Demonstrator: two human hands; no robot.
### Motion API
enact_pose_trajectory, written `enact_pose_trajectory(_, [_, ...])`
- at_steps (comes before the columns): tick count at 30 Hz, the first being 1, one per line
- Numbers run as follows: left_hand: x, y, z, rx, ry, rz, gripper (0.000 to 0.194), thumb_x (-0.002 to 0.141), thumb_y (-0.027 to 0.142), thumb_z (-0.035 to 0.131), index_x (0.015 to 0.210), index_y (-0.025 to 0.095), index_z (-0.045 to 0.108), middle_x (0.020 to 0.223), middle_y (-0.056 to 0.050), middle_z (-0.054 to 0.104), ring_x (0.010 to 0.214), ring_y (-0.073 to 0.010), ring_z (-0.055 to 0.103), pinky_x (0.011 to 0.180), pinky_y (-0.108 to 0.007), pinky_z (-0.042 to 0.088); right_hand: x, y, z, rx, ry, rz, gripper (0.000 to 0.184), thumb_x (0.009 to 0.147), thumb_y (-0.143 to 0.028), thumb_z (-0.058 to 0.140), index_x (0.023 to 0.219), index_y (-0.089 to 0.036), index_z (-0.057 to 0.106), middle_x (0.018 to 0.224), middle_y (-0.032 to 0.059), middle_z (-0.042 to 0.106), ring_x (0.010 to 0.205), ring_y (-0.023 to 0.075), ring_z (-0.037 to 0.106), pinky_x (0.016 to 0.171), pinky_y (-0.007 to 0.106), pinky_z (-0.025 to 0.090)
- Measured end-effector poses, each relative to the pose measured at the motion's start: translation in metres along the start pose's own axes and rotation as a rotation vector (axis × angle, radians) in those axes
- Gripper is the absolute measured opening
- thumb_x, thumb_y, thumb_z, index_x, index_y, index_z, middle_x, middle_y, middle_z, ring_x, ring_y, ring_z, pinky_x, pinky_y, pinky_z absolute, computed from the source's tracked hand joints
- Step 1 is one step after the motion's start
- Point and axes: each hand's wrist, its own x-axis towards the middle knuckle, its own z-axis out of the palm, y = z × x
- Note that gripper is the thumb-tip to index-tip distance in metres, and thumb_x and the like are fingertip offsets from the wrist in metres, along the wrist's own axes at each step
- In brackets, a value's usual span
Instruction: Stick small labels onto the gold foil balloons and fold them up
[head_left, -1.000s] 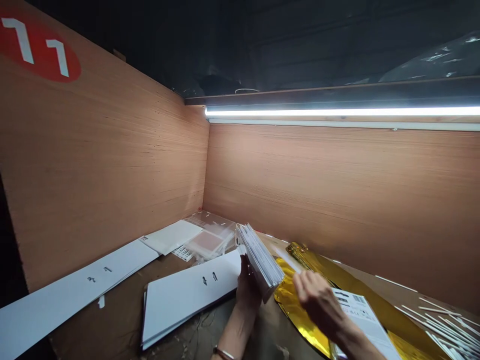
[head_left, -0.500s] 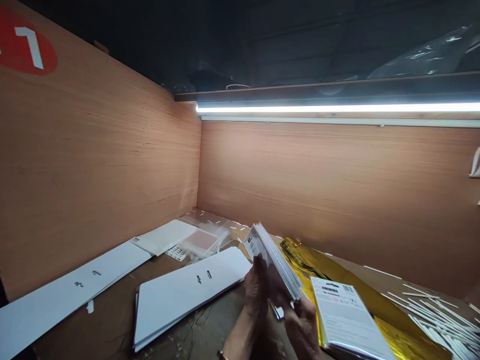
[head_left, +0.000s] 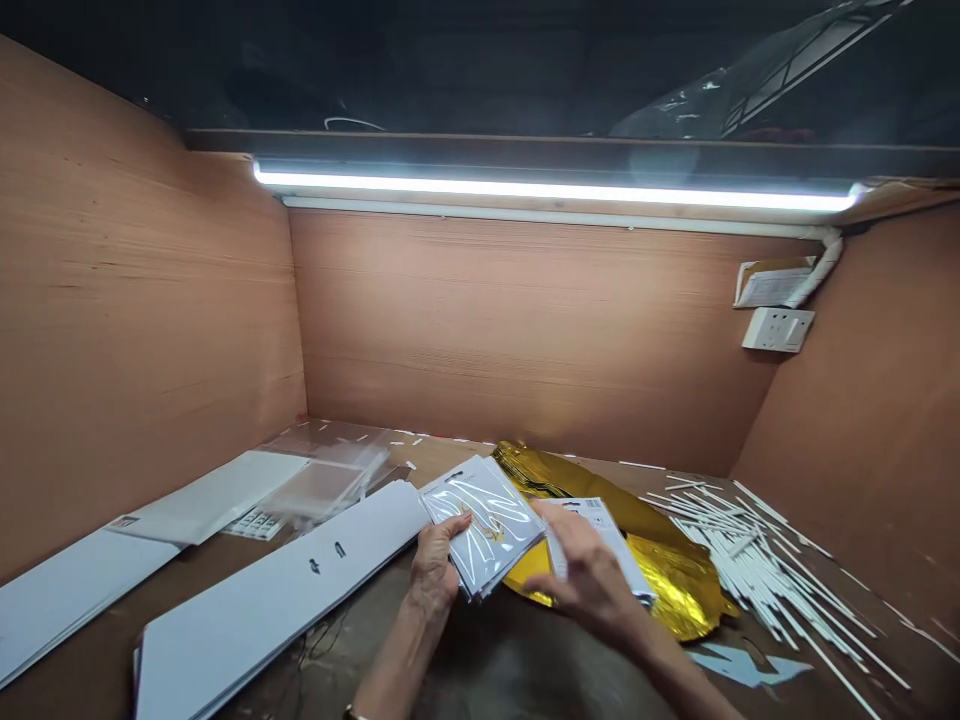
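My left hand (head_left: 437, 562) is closed on a stack of flat white packets (head_left: 487, 525) in clear, shiny plastic, its thumb across the top one. A gold design shows on the uppermost packet, and its face is tilted up toward me. Just right of the stack, my right hand (head_left: 589, 575) is slightly blurred, with thumb and fingers apart and nothing visible between them. It hovers over another white packet (head_left: 611, 545) with printed text, partly hidden by the hand. That packet lies on crumpled gold foil (head_left: 675, 590).
Long white card sheets (head_left: 277, 600) lie left, with more white sheets (head_left: 217, 495) and clear plastic bags (head_left: 330, 480) behind. Many thin white sticks (head_left: 757, 560) spread at right, near a pale blue cut-out piece (head_left: 750, 665). A socket (head_left: 778, 329) is on the back wall.
The view has swung right. The packet stack has turned from edge-on to face up in my left hand. My right hand has let go of it and its fingers have spread.
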Motion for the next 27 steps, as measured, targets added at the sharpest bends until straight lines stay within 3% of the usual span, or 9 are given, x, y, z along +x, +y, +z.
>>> enact_pose_trajectory(2, [0.003,-0.006,-0.002,-0.004,0.000,-0.006,0.034,0.061,0.000,0.054,0.094,0.009,0.054,0.082,-0.012,0.065,0.087,-0.0306,0.059,0.080,-0.048,0.043,-0.006,0.045,-0.009,0.033,-0.038,0.508,0.062,0.075,-0.053,0.040,0.121,-0.012,0.040,0.121,0.0158,0.046,0.107,0.0261,0.045,0.083,0.038,0.039])
enact_pose_trajectory(3, [0.004,-0.009,-0.002,0.004,-0.018,-0.020,0.033,0.060,-0.001,0.055,0.092,0.008,0.055,0.082,-0.012,0.065,0.088,-0.0313,0.058,0.081,-0.049,0.042,-0.008,0.067,-0.010,0.038,-0.096,0.689,0.067,0.072,-0.057,0.039,0.118,-0.009,0.043,0.118,0.0186,0.047,0.105,0.0286,0.046,0.079,0.039,0.040])
enact_pose_trajectory(6, [0.010,-0.023,-0.005,0.062,-0.011,-0.047,0.030,0.058,-0.003,0.055,0.087,0.006,0.055,0.079,-0.014,0.065,0.088,-0.0320,0.058,0.081,-0.048,0.042,-0.016,0.113,-0.001,0.155,-0.276,0.947,0.066,0.063,-0.063,0.046,0.096,-0.007,0.056,0.095,0.0187,0.059,0.088,0.0289,0.055,0.065,0.034,0.042])
enact_pose_trajectory(8, [0.014,-0.032,-0.008,0.104,0.042,-0.037,0.032,0.056,-0.005,0.054,0.085,0.007,0.055,0.079,-0.014,0.065,0.086,-0.0314,0.059,0.080,-0.048,0.043,-0.019,0.121,0.007,0.267,-0.297,1.002,0.061,0.060,-0.064,0.049,0.082,-0.008,0.059,0.077,0.0145,0.062,0.073,0.0248,0.057,0.056,0.029,0.039])
enact_pose_trajectory(11, [0.017,-0.039,-0.011,0.143,0.096,0.002,0.034,0.054,-0.006,0.054,0.085,0.008,0.054,0.080,-0.013,0.065,0.083,-0.0312,0.060,0.078,-0.049,0.044,-0.016,0.115,0.012,0.372,-0.285,1.040,0.057,0.056,-0.063,0.055,0.071,-0.008,0.057,0.064,0.0107,0.059,0.061,0.0198,0.055,0.048,0.024,0.033])
enact_pose_trajectory(15, [0.016,-0.040,-0.011,0.170,0.088,0.041,0.034,0.053,-0.006,0.054,0.084,0.008,0.054,0.076,-0.013,0.065,0.076,-0.0304,0.061,0.074,-0.048,0.046,-0.006,0.104,0.010,0.481,-0.284,1.063,0.048,0.050,-0.055,0.064,0.065,-0.010,0.056,0.062,0.0110,0.059,0.057,0.0187,0.054,0.045,0.024,0.032])
enact_pose_trajectory(21, [0.014,-0.038,-0.013,0.152,0.045,0.025,0.037,0.054,-0.005,0.055,0.088,0.008,0.054,0.076,-0.013,0.065,0.079,-0.0309,0.061,0.075,-0.048,0.045,0.001,0.095,0.008,0.732,-0.279,1.052,0.028,0.053,-0.039,0.065,0.055,-0.013,0.056,0.055,0.0100,0.061,0.053,0.0196,0.057,0.044,0.025,0.038])
enact_pose_trajectory(24, [0.012,-0.031,-0.015,0.111,-0.048,-0.035,0.038,0.055,-0.004,0.054,0.092,0.005,0.054,0.081,-0.016,0.065,0.084,-0.0319,0.060,0.079,-0.048,0.043,0.006,0.105,-0.007,0.801,-0.246,1.029,0.024,0.052,-0.034,0.067,0.053,-0.013,0.056,0.054,0.0095,0.062,0.050,0.0196,0.057,0.043,0.026,0.040])
enact_pose_trajectory(27, [0.010,-0.023,-0.016,0.102,-0.100,-0.028,0.036,0.057,-0.003,0.054,0.093,0.004,0.055,0.083,-0.017,0.065,0.084,-0.0319,0.059,0.081,-0.047,0.042,0.018,0.118,-0.037,0.986,-0.151,1.014,0.023,0.051,-0.031,0.070,0.054,-0.012,0.058,0.053,0.0103,0.062,0.046,0.0190,0.056,0.043,0.028,0.042])
